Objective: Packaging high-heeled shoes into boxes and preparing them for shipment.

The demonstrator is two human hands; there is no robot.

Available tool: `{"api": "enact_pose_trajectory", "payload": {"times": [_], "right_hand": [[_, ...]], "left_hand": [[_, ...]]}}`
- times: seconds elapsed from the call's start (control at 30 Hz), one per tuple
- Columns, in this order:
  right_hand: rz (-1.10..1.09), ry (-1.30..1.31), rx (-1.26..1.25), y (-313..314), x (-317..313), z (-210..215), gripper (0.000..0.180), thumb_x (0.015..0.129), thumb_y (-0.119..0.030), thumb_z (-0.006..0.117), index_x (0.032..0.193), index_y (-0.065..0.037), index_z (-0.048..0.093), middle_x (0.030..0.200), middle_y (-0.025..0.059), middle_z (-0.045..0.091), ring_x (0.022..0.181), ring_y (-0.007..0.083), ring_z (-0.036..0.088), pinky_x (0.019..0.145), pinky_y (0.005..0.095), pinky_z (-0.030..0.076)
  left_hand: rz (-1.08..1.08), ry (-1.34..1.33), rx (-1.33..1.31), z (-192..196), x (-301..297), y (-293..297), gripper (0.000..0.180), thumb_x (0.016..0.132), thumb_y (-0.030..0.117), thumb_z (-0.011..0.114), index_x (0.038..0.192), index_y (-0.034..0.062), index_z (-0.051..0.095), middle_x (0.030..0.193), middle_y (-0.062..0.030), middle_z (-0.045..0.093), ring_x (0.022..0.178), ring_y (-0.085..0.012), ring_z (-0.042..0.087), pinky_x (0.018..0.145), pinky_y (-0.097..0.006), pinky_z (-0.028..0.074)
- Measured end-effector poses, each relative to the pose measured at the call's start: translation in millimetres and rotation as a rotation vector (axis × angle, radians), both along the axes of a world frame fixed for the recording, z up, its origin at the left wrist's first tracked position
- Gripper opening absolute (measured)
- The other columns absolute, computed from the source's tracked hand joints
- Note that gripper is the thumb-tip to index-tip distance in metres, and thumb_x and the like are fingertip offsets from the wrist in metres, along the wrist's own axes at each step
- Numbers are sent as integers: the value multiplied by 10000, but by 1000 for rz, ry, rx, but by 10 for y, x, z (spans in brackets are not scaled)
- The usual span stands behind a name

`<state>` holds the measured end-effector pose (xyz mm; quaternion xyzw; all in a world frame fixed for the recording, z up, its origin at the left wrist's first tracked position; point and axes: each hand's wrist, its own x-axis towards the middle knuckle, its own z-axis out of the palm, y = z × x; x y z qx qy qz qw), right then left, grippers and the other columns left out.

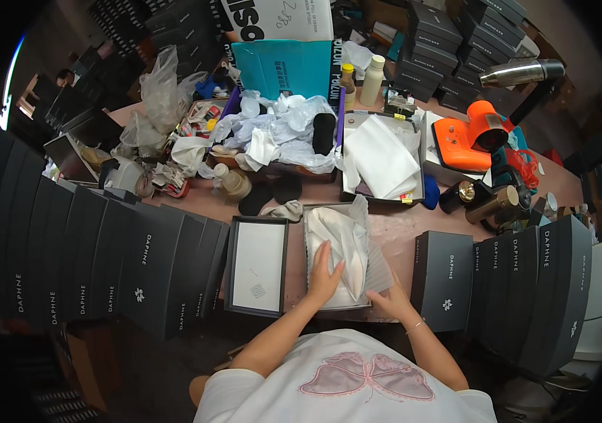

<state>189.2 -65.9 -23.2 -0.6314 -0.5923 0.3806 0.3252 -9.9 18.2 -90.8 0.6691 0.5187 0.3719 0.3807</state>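
In front of me stands an open shoe box (306, 243) holding a white paper-wrapped bundle (340, 236); what is inside the wrapping is hidden. My left hand (325, 276) rests on the bundle's left side, its fingers stretched out. At the box's near right corner, my right hand (392, 303) pinches the edge of a thin translucent ribbed sheet (380, 269), which hangs over the right wall. Left of this box lies a shallow black box lid (286, 243), white inside, with a small printed patch.
Dark shoe boxes stand in rows at the left (153, 264) and right (444, 282). Behind are a purple-edged bin (340, 130) of crumpled plastic, a tray of white sheets (383, 158), an orange device (462, 144), bottles (373, 81) and black round pads (287, 189).
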Motion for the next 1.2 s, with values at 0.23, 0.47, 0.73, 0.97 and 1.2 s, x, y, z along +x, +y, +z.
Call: {"api": "enact_pose_trajectory", "payload": {"times": [0.23,0.47,0.73,0.97,1.2], "right_hand": [[525,-739,114,-228,-787,-324,542,864,-350,578,1364,-164,483,1494,124,311,1421,417,86,1109,617,53],[287,-441,111,-432,-873,-447,622,914,-528,474,1392,-130,446,1487,170,314,1412,396,159,1133,532,120],[-246,285,-28,-427,-308,362,648,979,-413,460,1481,-81,220,1440,178,376,1344,269,344,1115,377,255],[-340,1324,-435,-879,97,-572,644,891,-574,522,1351,-135,417,1122,63,562,1043,188,543,873,319,447],[-373,1260,-203,-772,85,19,702,890,-626,465,1258,-30,511,987,123,642,873,248,648,753,368,565]], "left_hand": [[-15,559,-559,-297,-1734,-549,446,832,424,649,917,-14,643,785,-188,646,748,-378,634,699,-459,494],[-63,214,-96,1000,-1831,-641,187,866,43,560,703,-14,487,570,-96,455,500,-129,467,470,-300,357],[-348,-738,-1006,1390,-916,-747,243,935,122,539,714,47,472,743,60,443,646,-47,405,532,-236,349],[-786,-406,-652,960,-259,-779,255,972,170,520,780,7,481,750,21,406,691,-76,368,625,-246,349],[-1408,-428,-509,1619,147,-667,201,964,154,519,849,-10,534,881,-64,500,797,-162,472,717,-283,397]]}}
